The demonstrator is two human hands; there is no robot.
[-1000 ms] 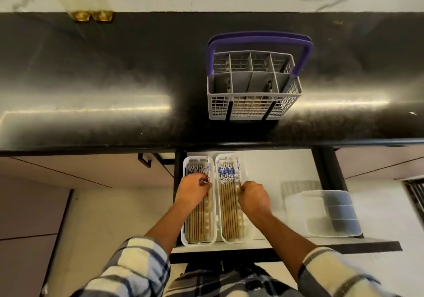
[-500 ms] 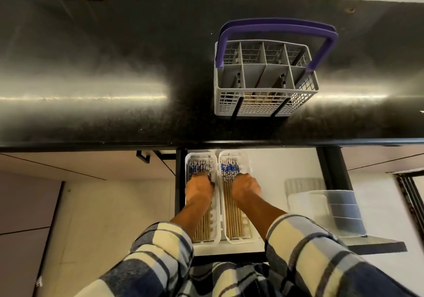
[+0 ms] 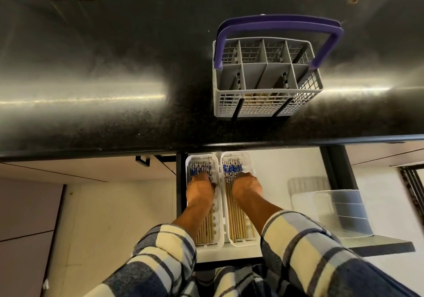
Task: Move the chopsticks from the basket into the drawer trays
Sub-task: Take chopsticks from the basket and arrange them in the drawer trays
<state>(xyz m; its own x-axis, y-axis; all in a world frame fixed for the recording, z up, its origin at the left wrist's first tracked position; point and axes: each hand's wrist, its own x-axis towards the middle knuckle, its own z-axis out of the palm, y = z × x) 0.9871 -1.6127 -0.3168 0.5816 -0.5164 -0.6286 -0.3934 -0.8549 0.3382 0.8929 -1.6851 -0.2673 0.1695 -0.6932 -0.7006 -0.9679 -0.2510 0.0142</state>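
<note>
i saw both hands down in the open drawer (image 3: 286, 170), below the desk (image 3: 103, 67) edge: the left hand (image 3: 200, 190) lay flat, fingers spread, on the chopsticks (image 3: 202, 168) in the left tray (image 3: 188, 166), and the right hand (image 3: 246, 187) pressed likewise on those in the right tray (image 3: 249, 162) just beside it. neither hand clasped anything. on the desk above the drawer stood the grey basket (image 3: 266, 104) with its purple handle (image 3: 275, 21), and pale sticks seemed to show low through its front mesh, though i could not be sure.

Blue-tipped chopsticks (image 3: 231, 205) fill two white trays (image 3: 218, 205); grey basket (image 3: 263, 104) on counter.
</note>
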